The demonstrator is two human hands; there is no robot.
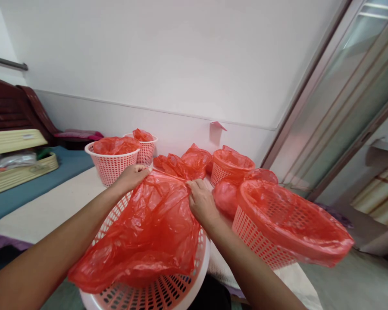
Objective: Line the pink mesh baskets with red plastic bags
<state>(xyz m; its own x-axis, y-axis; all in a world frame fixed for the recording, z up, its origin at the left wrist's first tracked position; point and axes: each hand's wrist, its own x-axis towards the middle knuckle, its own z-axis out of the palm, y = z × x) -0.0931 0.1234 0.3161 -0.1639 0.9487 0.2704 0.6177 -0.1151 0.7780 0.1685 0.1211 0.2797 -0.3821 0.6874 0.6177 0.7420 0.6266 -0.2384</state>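
Nearest stands 1 white perforated basket (pixel 203 262), its mouth partly covered by a thin red plastic bag (pixel 155 228). I judge that bag light, limp and slippery, best taken by its edge. Its long axis runs from the far side back to the near, veering left. Fingers of the left hand (pixel 134 175) and right hand (pixel 202 201) clamp the far edge, stretched between them.

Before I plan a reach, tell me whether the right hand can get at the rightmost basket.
Probably yes: the rightmost basket stands beside the right forearm with its near side unblocked, though the right hand must first release the red bag.
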